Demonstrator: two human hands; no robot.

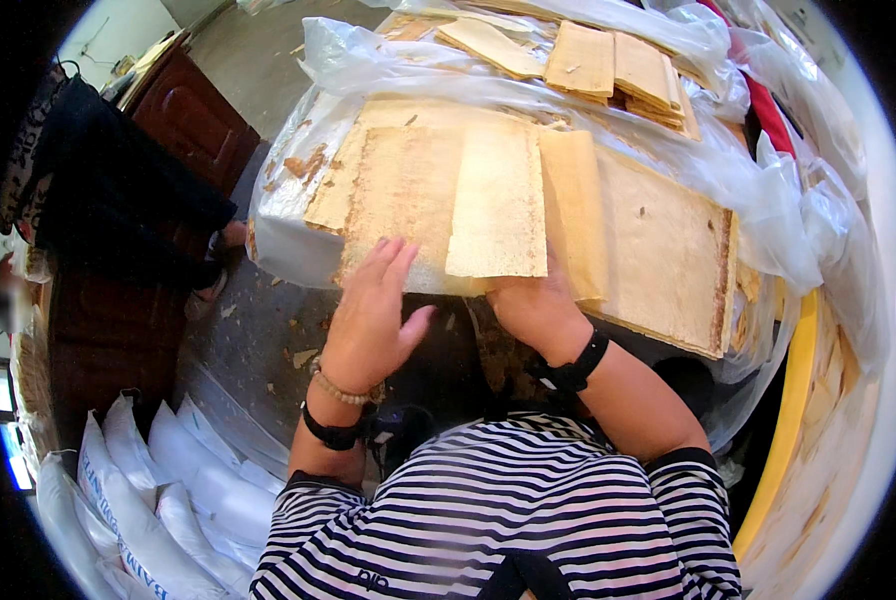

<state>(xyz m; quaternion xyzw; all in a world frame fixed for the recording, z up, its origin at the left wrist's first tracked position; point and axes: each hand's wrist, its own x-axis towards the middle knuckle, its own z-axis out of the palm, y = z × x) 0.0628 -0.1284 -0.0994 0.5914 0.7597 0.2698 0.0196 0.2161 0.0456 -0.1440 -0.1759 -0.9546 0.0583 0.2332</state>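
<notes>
Thin tan sheets that look like wood veneer lie in front of me on a plastic-covered stack. My left hand [370, 318] rests its outstretched fingers on the near edge of a wide veneer sheet [398, 190], thumb apart. At the near end of a narrower, paler veneer sheet [498, 200], my right hand [536, 308] grips from below; its fingertips are hidden under the sheet. Beside it lies a yellower strip [573, 215], partly over a large flat sheet [658, 240] with a dark, rough right edge.
Smaller veneer pieces [580, 62] are piled at the back. Crumpled clear plastic [818, 215] drapes the right side. White sacks [158, 500] stand at lower left. A person in dark clothes [118, 170] is at the left, by a brown wooden cabinet [193, 115]. A yellow edge [788, 400] runs along the right.
</notes>
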